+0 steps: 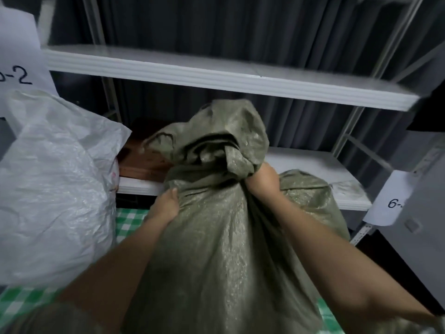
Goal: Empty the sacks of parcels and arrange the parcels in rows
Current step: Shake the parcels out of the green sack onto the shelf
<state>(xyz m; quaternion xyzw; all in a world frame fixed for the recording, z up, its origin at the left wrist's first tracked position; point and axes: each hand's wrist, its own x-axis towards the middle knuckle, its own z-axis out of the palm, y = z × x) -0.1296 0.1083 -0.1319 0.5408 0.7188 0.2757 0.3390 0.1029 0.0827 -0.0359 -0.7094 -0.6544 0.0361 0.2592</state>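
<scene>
A: What's closest, bottom of the frame?

B: Two bare arms reaching up from the bottom corners. Between them a big green sack (216,237) fills the middle, bottom to center. It lies on a green & white checked cloth (130,220).

A: And the hands?

B: Left hand (166,203), center-left, has fingers curled into the sack's side, grabbing the fabric. Right hand (261,179), center-right, is closed tight round the bunched neck of the sack, just under the floppy top.

A: Other sacks?

B: A white sack (55,189) on the left side, full & crinkly, just beside the green one.

A: Farther back?

B: A low white shelf (313,165) behind the sacks w/ a brown box (142,162) on it, partly hidden. Higher up, another white shelf (216,71) runs across the frame. Paper label (16,56) upper left reads "-2"; another label (392,201) at right reads "6-". Dark curtain (240,27) at the very back.
</scene>
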